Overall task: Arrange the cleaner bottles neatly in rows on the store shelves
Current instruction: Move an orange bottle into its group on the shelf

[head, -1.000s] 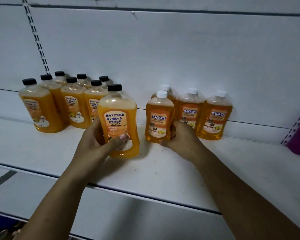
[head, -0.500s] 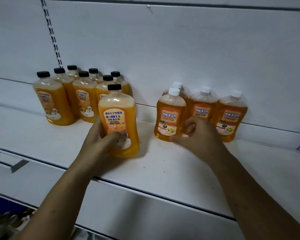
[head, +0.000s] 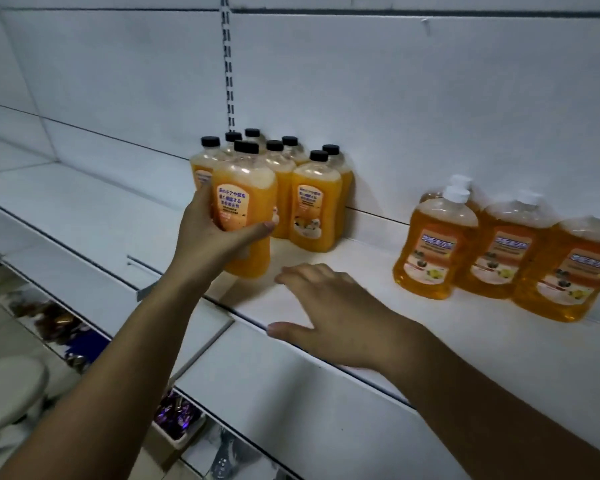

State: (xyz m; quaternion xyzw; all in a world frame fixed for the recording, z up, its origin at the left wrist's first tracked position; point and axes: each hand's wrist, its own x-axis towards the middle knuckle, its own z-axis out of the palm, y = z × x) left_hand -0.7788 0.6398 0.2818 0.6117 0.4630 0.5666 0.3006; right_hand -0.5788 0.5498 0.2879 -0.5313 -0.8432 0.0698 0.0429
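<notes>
Two hands over shelf (head: 465, 341): R hand (head: 340, 317) nearest, fingers spread wide, holding nothing, by the front edge. L hand (head: 215, 237) wraps round held bottle (head: 245, 199), black cap, upright, just in front of 7 more black-cap bottles (head: 314, 209). 4 white-cap bottles (head: 433, 251) stand to the right, well apart from the hands.

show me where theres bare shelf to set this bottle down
Bare shelf lies between the black-cap bottles and the white-cap bottles, and left of the black-cap ones. Crowded behind the held bottle; right hand covers the front edge.
</notes>
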